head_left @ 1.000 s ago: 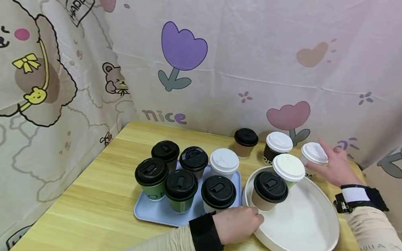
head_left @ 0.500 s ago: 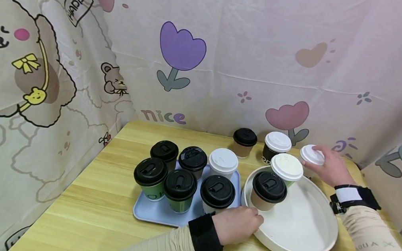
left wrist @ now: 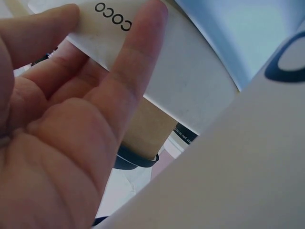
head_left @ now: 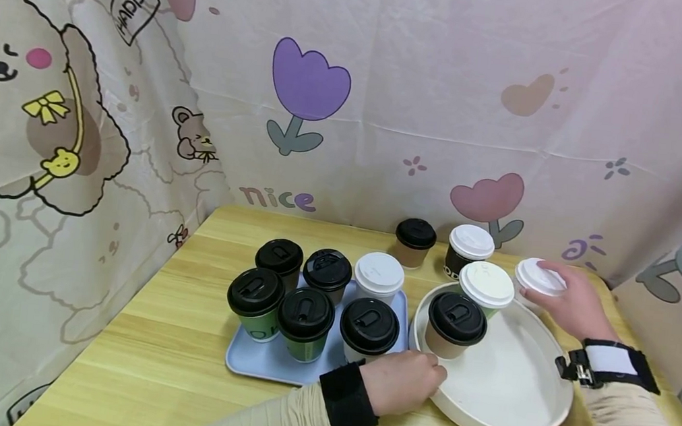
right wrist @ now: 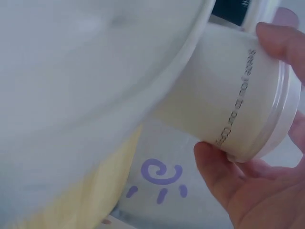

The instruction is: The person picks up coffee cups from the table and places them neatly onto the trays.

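Note:
In the head view my left hand grips the near left rim of a round white tray. The left wrist view shows fingers on the tray's outer wall, which bears the letters "COCO". My right hand holds a white paper coffee cup by its white lid, beyond the tray's far right rim. Printed text runs along this paper cup in the right wrist view; its base is hidden behind the tray. On the tray stand a brown cup with a black lid and a green-and-white cup with a white lid.
A blue rectangular tray on the left carries several lidded cups, most with black lids. Behind the trays, a brown cup with a black lid and a black cup with a white lid stand near the patterned curtain.
My right hand has closed its fingers on the white-lidded paper cup and shifted it slightly nearer and to the right. My left hand stays on the round tray's rim.

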### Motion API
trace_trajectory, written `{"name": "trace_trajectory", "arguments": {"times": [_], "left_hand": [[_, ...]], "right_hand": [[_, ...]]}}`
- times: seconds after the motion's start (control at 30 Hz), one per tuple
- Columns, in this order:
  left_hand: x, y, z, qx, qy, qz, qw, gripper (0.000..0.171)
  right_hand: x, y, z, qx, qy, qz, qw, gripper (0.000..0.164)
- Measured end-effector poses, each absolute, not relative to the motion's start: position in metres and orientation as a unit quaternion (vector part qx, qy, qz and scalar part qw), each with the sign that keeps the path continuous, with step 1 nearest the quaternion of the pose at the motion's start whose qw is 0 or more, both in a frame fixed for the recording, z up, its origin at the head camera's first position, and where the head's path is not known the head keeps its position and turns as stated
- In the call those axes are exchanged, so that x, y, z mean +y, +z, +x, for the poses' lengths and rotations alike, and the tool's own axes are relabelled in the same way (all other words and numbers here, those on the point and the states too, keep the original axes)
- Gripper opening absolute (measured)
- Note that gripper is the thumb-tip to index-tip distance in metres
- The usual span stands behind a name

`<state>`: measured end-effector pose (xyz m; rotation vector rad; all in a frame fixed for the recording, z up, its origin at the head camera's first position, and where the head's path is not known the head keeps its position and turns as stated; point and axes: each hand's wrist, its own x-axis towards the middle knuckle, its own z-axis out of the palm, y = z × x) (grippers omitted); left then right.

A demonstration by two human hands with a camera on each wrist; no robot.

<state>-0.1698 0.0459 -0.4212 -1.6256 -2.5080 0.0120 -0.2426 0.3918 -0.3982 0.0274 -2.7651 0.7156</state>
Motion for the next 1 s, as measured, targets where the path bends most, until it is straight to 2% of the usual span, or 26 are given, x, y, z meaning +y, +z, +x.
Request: {"name": "trace_trajectory", "arguments": {"times": [0.37,0.6,1.0], "left_hand": [[0.047,-0.422,-0.170,-0.839,0.001,-0.540,0.069,0.006],[0.047,-0.421,-0.171,-0.837,0.000,-0.542,0.071,0.006],[0.047,-0.422,-0.170,-0.841,0.002,-0.537,0.067,0.006]], "right_hand": [[0.391,-0.387,-0.209,-0.910,0.338,-0.091,0.222,0.074],[0.380,-0.368,-0.188,-0.892,0.357,-0.089,0.261,0.073],[0.373,-0.346,-0.169,-0.912,0.363,-0.074,0.173,0.083]]}}
